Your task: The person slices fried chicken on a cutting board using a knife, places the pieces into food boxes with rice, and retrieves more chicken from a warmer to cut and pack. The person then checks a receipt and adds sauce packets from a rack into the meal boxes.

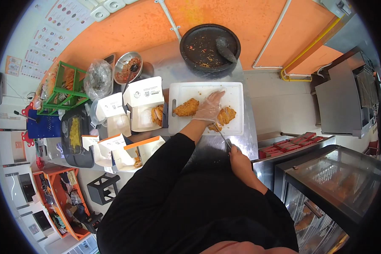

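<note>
On a white cutting board (237, 91), my left hand (210, 105) wears a clear plastic glove. Its fingers stretch out toward the far side, resting between two pieces of breaded fried chicken. The left fried chicken piece (186, 108) looks whole. Cut fried chicken (226, 115) lies against the right side of the hand, in slices. My right hand (240, 162) is closed around the handle of a knife (222, 136), whose blade points up to the near edge of the cut chicken. What lies under my left palm is hidden.
Left of the board stand open cardboard boxes (144, 94), some holding rice and chicken. A dark stone mortar (194, 59) with a pestle sits behind it. A metal bowl (125, 76) of red sambal-like paste is farther left. At the right is a glass display case (326, 178).
</note>
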{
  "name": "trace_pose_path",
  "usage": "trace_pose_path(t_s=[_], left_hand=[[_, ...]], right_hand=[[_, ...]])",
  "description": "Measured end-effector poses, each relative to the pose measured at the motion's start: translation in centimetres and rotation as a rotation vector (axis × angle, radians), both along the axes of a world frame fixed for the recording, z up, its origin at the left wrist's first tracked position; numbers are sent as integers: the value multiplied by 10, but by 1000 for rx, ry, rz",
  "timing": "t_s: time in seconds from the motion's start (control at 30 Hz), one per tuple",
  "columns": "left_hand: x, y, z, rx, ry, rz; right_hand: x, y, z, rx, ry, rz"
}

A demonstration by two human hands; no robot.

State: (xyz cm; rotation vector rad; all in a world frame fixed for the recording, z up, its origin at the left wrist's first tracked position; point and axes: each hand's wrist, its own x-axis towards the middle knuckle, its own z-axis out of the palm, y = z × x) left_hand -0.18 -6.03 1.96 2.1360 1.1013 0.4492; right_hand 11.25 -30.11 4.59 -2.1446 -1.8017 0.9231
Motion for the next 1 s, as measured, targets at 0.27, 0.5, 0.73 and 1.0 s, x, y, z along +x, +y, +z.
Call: trace_pose_path(t_s=[0.27,0.5,0.73,1.0], left_hand=[[-8,-21,4,267,-296,170],[-41,-105,-10,216,-277,458],[-34,-104,-29,328,-109,255],[-47,-109,-14,335,-109,262]], right_hand=[[29,5,-31,-5,268,-22],[42,-3,-5,-54,672,-281],[45,-25,9,-37,572,-500],[24,-34,9,163,109,-74]])
